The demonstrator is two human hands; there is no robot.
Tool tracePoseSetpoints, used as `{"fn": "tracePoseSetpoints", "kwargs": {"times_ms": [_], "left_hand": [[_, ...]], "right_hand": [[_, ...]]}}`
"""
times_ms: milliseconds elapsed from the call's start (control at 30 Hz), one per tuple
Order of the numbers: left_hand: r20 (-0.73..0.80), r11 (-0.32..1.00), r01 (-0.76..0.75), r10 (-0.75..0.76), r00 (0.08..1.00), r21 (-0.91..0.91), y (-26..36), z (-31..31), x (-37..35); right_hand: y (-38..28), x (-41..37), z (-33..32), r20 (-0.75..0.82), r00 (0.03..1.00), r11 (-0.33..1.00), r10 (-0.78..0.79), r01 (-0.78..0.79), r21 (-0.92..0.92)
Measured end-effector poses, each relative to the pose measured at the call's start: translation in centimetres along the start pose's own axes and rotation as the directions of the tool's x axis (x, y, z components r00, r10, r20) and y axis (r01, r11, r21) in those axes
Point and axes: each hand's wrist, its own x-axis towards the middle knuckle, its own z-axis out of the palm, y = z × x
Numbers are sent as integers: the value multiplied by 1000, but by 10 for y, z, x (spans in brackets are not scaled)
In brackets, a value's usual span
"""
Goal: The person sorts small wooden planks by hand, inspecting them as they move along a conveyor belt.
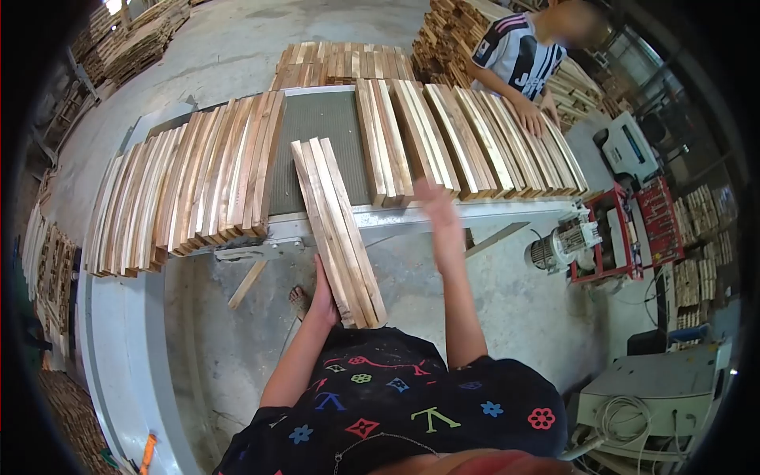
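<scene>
A small bundle of wooden strips (336,226) slants from the table edge toward my body, its far end over the table's ribbed green surface. My left hand (323,297) grips the bundle along its left side near the close end; most of its fingers are hidden behind the wood. My right hand (439,207) is raised apart from the bundle, blurred by motion, with fingers stretched toward the front ends of the right-hand row of wooden strips (443,142). Nothing shows in it.
Another row of strips (190,174) lies on the left of the metal-edged table (483,208). Across it, a person (518,59) has a hand on the right row. More wood (344,63) is stacked behind. A motor (558,245) and red tool rack (653,222) stand right.
</scene>
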Motion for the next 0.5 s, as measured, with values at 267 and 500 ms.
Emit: {"fn": "tracePoseSetpoints", "kwargs": {"times_ms": [267, 500], "left_hand": [[7, 999, 1, -2, 1000, 51, -20, -14, -28], [82, 992, 91, -84, 993, -82, -36, -56, -30]], "right_hand": [[-36, 76, -14, -9, 991, 990, -136, 136, 36], [-8, 76, -6, 164, 986, 971, -7, -32, 237]]}}
